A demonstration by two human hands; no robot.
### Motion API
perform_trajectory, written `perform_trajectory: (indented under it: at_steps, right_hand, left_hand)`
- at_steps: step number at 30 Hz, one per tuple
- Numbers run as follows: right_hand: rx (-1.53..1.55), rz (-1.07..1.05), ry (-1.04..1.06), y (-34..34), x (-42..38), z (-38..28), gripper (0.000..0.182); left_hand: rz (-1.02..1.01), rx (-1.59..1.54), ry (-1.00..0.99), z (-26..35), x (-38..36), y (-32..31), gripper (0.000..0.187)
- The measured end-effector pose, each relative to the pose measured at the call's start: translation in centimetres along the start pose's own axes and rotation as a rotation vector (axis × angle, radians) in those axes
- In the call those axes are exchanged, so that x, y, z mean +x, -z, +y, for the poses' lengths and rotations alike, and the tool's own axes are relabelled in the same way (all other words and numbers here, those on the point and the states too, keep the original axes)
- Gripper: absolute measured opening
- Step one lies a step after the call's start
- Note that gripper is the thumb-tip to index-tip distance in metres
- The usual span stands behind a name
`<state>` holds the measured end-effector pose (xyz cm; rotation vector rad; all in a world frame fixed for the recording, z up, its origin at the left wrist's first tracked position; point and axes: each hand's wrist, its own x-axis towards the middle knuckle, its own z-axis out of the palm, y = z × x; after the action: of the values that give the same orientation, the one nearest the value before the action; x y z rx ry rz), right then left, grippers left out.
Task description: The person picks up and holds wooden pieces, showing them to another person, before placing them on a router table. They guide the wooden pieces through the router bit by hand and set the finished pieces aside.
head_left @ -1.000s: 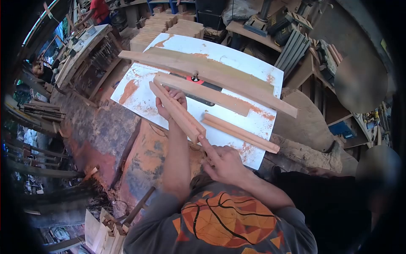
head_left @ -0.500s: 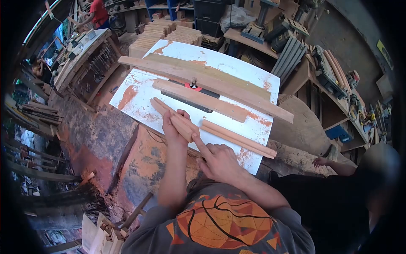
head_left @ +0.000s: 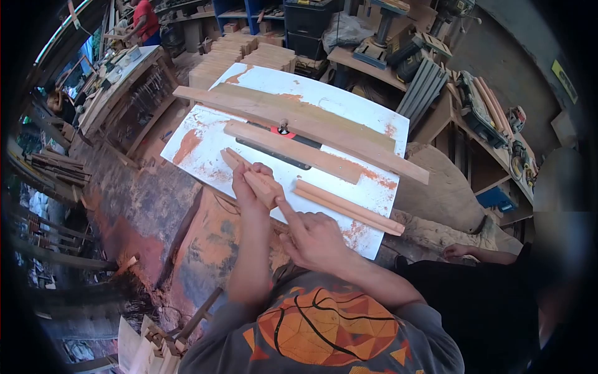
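Observation:
A short, shaped wooden piece [head_left: 263, 189] lies in my left hand [head_left: 244, 192], which is closed around it above the near edge of the white table [head_left: 205, 163]. With its index finger stretched out, my right hand [head_left: 317, 238] touches the near end of that piece; its other fingers are partly curled and grip nothing. Just beyond it, two slim wooden strips [head_left: 349, 207] lie side by side on the table. Farther back, a router bit [head_left: 284, 129] sticks up between a long wooden board [head_left: 324, 138] and a shorter board [head_left: 293, 149].
Sawdust [head_left: 187, 147] is scattered over the tabletop. At my right stands a person in black [head_left: 473, 299], one hand near a large round wood slab [head_left: 436, 193]. Stacked wood pieces [head_left: 243, 55] sit behind the table. A workbench [head_left: 118, 84] stands at the left, with a person in red [head_left: 144, 22] beyond.
The held wooden piece has tilted a little in my left hand, its near end turning toward me. My right index finger has shifted slightly left along with it.

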<state>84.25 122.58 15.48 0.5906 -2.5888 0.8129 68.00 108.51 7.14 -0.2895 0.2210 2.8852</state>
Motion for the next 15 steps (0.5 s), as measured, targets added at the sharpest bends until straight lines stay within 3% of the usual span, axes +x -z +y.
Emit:
perform_trajectory:
  at_steps: [5,9,11,12,15]
  right_hand:
    - [-0.068,-0.135,-0.031,0.4,0.6,-0.2,0.083]
    - [0.128,0.019,0.080,0.0,0.7,1.9,0.081]
    - [0.418,0.061,-0.195,-0.5,0.7,2.6,0.077]
    - [0.524,0.195,-0.225,-1.2,1.2,3.0,0.074]
    - [0.645,0.255,-0.400,-3.3,4.0,6.4,0.070]
  left_hand:
    - [0.033,-0.083,0.021,0.3,-0.4,-0.1,0.025]
    - [0.024,-0.056,0.021,0.6,-0.1,0.4,0.026]
    - [-0.025,-0.106,0.040,1.1,-0.3,1.0,0.027]
    - [-0.027,-0.104,0.044,1.4,-0.5,0.7,0.027]
    - [-0.024,-0.184,0.096,1.4,-1.8,-0.1,0.027]
